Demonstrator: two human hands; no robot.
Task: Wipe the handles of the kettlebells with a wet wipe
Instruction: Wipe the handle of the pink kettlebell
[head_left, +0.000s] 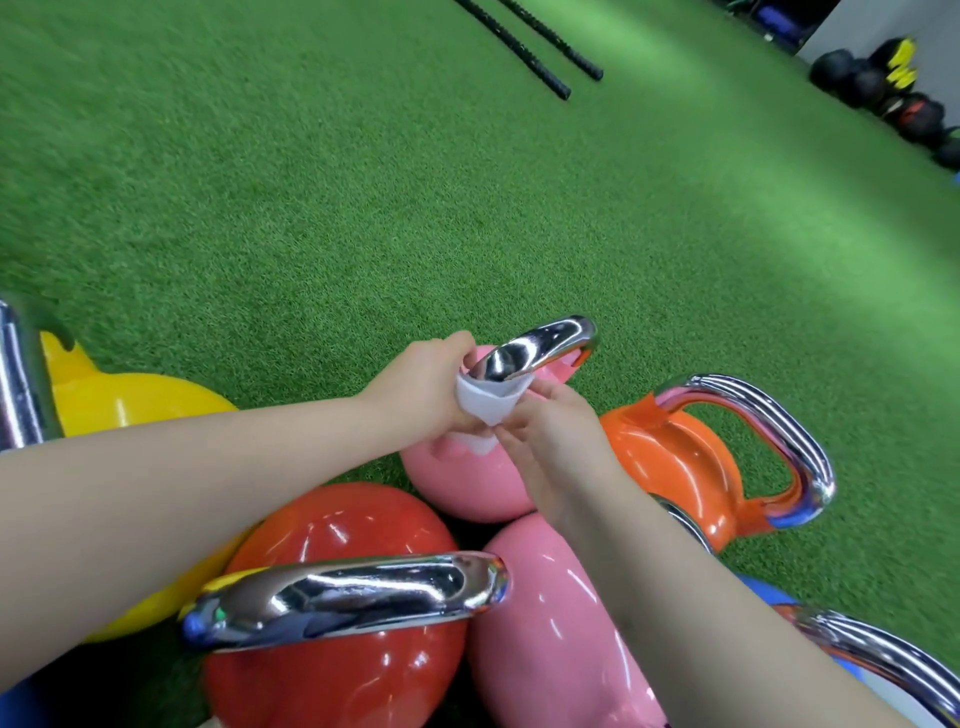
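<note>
Kettlebells crowd the near edge of a green turf floor (415, 182), and the far pink kettlebell (462, 483) in the cluster is the one under care: a white wet wipe (485, 402) is wrapped around the left end of its chrome handle (540, 345), where the bar curves down toward the body. The left hand (421, 389) is closed around wipe and handle together, while the right hand (550, 431) pinches the loose lower edge of the wipe between fingertips, its remaining fingers partly curled. To do this step well, the wipe probably wants to stay fully wrapped and be drawn along the whole bar to the bend at the right, then down both horns, with the free hand keeping the tail taut so it does not bunch. The bell looks heavy enough to stay put under the rubbing. Beside it stand an orange kettlebell (675, 462), a red kettlebell (337, 597), a nearer pink kettlebell (550, 623) and a yellow kettlebell (130, 405), their handles not yet in hand. No brand, weight mark or other writing can be read on any bell or on the wipe.
</note>
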